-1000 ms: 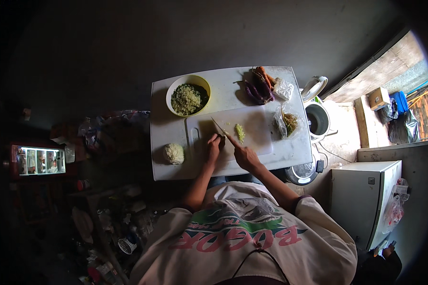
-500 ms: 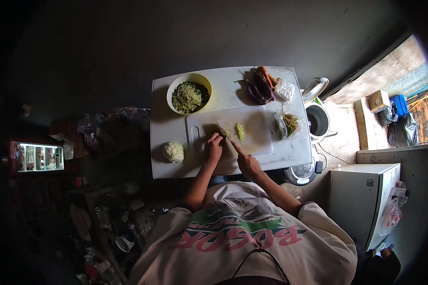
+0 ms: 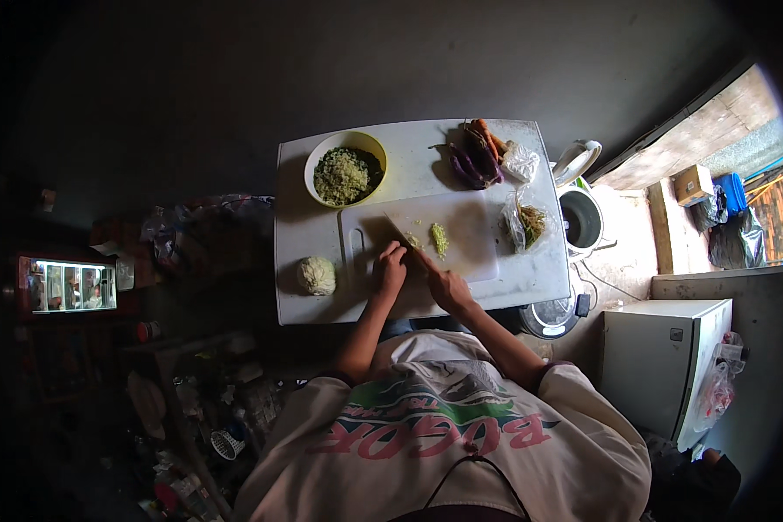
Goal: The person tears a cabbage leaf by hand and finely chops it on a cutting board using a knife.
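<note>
Knife [image 3: 402,233] gripped in right hand [image 3: 444,285], blade angling up and left across the white cutting board [image 3: 470,252], tip just beyond the left hand [image 3: 390,271]. Left hand curled, fingers bunched down on the board right beside the blade; what lies under them is too small to make out. Both hands sit at the near edge of the board, close together, forearms entering from below.

Just past the right hand, right of the blade: small pile of chopped pale-green vegetable [image 3: 439,239] on the board. Left of the left hand, off the board: a pale round cabbage piece [image 3: 317,275] resting on the white tabletop [image 3: 296,191]. Right of the right hand, at the board's end: a clear plastic bag [image 3: 529,224] with greenish contents.

Beyond the left hand: yellow bowl [image 3: 345,168] holding chopped greens. Beyond the right hand, at the far edge: purple eggplants [image 3: 471,163] with carrots [image 3: 485,137] beside them, and another crumpled clear bag [image 3: 520,161].
</note>
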Demonstrator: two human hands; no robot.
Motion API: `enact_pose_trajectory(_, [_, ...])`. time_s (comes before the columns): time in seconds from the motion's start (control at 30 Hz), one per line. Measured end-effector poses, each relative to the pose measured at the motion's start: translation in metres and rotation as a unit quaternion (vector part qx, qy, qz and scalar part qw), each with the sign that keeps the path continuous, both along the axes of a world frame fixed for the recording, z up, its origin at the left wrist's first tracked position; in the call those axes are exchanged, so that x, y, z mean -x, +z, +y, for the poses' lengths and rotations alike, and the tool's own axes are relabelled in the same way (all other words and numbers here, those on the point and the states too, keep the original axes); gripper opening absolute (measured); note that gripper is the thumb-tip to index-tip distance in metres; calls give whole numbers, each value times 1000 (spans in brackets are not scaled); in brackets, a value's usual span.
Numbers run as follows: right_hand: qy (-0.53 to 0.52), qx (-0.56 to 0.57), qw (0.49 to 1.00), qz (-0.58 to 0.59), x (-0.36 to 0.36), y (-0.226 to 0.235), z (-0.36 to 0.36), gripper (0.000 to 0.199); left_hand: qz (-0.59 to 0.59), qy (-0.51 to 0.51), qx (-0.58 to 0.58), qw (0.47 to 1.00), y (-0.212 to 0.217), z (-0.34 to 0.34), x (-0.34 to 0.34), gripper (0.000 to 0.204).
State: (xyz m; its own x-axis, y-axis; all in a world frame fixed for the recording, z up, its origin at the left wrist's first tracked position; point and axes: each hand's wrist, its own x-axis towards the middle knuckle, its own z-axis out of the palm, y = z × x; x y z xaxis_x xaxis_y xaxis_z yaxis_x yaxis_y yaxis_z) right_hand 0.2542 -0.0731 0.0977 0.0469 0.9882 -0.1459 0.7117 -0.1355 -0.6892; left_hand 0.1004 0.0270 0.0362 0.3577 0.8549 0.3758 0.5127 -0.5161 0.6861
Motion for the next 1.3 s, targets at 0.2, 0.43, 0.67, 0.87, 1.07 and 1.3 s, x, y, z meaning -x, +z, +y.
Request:
enact_pose_trajectory(0.2, [21,39,999,0,2,20,-6,65,7,-4,86,996,-4,2,7,23])
enact_pose_trajectory(0.43, [9,36,999,-11,1,10,9,67,6,20,10,1000,-3,-2,5,22])
enact_pose_trajectory(0.67, [0,42,999,14,0,13,-20,68,4,17,30,999,2,-3,3,23])
enact_pose_trajectory(0.87, [5,85,996,-12,3,10,13,71,19,21,4,1000,-1,-2,5,24])
enact_pose_trajectory(1.07, [15,54,998,-18,0,13,-17,66,-3,24,-31,999,-10,-1,7,24])
enact_pose_trajectory(1.3, [18,50,998,-32,7,13,12,67,-19,18,-7,1000,-27,5,11,24])
